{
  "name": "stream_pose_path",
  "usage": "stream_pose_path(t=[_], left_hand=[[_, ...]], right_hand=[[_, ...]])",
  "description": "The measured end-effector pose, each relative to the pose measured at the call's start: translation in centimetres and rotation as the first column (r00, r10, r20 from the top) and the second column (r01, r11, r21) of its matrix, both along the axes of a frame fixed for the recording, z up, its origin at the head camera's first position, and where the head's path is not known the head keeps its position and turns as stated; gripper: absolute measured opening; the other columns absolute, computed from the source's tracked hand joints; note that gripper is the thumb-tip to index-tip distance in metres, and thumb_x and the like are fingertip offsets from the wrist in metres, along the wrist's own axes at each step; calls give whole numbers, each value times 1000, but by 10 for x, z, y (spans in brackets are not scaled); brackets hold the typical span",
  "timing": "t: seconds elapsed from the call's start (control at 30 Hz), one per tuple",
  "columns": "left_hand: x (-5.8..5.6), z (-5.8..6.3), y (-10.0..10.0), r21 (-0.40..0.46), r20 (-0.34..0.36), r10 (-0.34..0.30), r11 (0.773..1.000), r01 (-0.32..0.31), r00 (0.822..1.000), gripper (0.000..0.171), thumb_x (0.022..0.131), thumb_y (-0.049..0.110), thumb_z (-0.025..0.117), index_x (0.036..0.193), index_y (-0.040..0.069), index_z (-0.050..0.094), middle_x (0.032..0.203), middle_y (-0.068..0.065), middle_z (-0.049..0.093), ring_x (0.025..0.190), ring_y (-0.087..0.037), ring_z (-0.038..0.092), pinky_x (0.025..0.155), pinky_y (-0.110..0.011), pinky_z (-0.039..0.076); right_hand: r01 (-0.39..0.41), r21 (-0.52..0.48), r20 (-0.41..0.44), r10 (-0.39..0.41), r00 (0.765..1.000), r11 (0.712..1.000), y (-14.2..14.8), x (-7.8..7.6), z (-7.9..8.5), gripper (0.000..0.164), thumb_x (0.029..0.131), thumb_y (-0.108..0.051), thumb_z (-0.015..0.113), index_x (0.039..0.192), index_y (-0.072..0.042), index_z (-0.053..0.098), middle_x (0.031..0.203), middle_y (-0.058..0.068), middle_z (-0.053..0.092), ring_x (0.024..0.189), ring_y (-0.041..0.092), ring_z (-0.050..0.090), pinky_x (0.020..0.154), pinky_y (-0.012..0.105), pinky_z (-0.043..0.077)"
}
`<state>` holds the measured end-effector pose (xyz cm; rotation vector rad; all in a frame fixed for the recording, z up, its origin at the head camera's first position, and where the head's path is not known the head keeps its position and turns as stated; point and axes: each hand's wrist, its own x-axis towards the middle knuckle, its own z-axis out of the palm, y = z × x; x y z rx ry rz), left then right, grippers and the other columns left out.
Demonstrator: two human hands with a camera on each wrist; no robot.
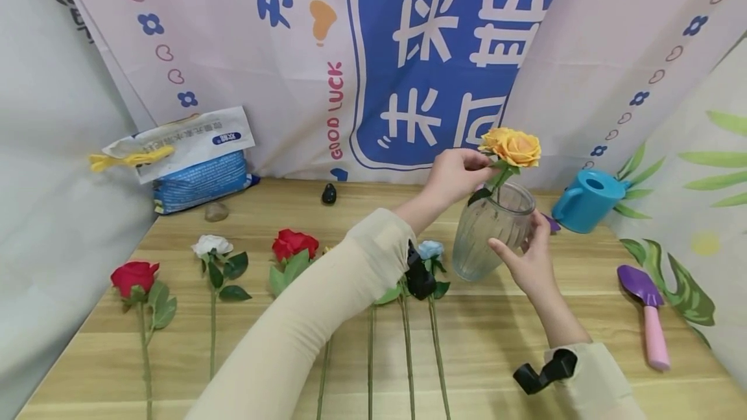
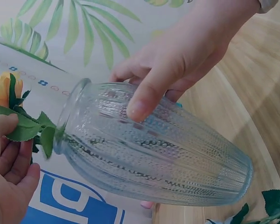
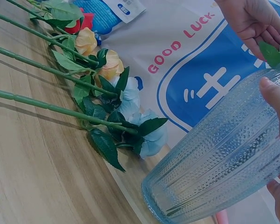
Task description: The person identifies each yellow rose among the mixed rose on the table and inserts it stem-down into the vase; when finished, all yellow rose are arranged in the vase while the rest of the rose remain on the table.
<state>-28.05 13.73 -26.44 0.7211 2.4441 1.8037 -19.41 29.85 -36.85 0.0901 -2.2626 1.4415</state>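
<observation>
My left hand [image 1: 458, 177] pinches a yellow rose [image 1: 513, 146] by the stem and leaves just below its bloom. The rose's stem passes through the mouth of a clear ribbed glass vase [image 2: 154, 158], and the bloom stays above the rim. On the vase's right side, my right hand [image 1: 531, 261] grips the glass, its thumb [image 2: 149, 93] across the near face and its fingers partly hidden behind. A light blue flower [image 1: 430, 249] lies beside the vase's base on the table.
Several long-stemmed flowers lie on the wooden table [image 1: 478, 342], including a red rose [image 1: 134, 277] and a white rose [image 1: 211, 245]. A blue watering can [image 1: 589, 199] and purple-pink trowel [image 1: 648, 310] are to the right. A blue-and-white bag [image 1: 201, 180] stands back left, near small stones.
</observation>
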Motion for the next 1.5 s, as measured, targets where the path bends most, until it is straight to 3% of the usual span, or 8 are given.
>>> stream_pose_path(t=[0.23,0.5,0.73,0.9,1.07,1.23,1.37,1.5], left_hand=[[5,-7,0,-85,-58,-29,996,24,998,16,82,23,67,95,15,71,84,9,66,76,0,57,61,-15,46],[3,-7,-15,-143,-47,-113,984,105,993,15,80,24,69,91,15,70,82,9,66,75,-2,58,64,-15,46],[-6,0,-64,-213,-37,-74,975,64,997,16,81,26,68,92,15,71,88,8,66,81,-6,58,68,-20,47],[-4,-6,-114,-261,-52,-33,965,18,998,18,82,24,66,97,14,68,91,4,65,82,-9,58,72,-22,47],[8,-32,-168,-339,-45,15,940,-30,999,21,82,19,67,100,8,65,91,-2,65,82,-14,60,73,-25,49],[27,-72,-208,-389,33,-5,921,18,999,16,80,12,67,93,3,64,83,-4,64,76,-16,60,67,-24,50],[55,-101,-225,-479,41,8,878,13,999,8,79,12,69,83,6,65,74,2,62,67,-12,57,60,-24,48],[85,-122,-227,-575,25,72,817,-45,997,10,78,18,71,76,9,65,67,5,58,59,-8,52,54,-24,45]], right_hand=[[-10,-16,21,10,1000,1000,-3,-1,-2,84,79,-9,69,139,-12,10,138,17,27,126,31,27,101,52,22],[-35,-33,-40,34,999,999,-8,-2,-2,80,78,1,66,137,-13,14,136,12,28,127,30,27,99,55,21],[4,-28,-36,-5,999,1000,-3,0,-2,82,78,-1,68,138,-17,15,136,12,30,125,23,30,100,53,23],[4,-27,-28,-5,1000,1000,-1,3,-1,84,77,1,68,138,-17,12,138,12,29,126,20,29,101,52,23],[1,-26,-37,-2,999,1000,-1,3,-3,85,77,2,68,138,-18,12,137,9,29,125,19,29,100,52,23],[1,-38,-51,-3,999,999,-1,2,-1,84,76,4,68,137,-17,14,136,7,28,125,19,28,101,53,21],[-5,-29,-41,3,999,1000,-1,1,0,85,76,3,68,138,-16,13,138,9,27,127,22,26,101,54,19],[-12,-16,-33,12,999,1000,-3,1,0,86,76,2,68,138,-17,12,138,10,27,128,24,26,101,54,20]])
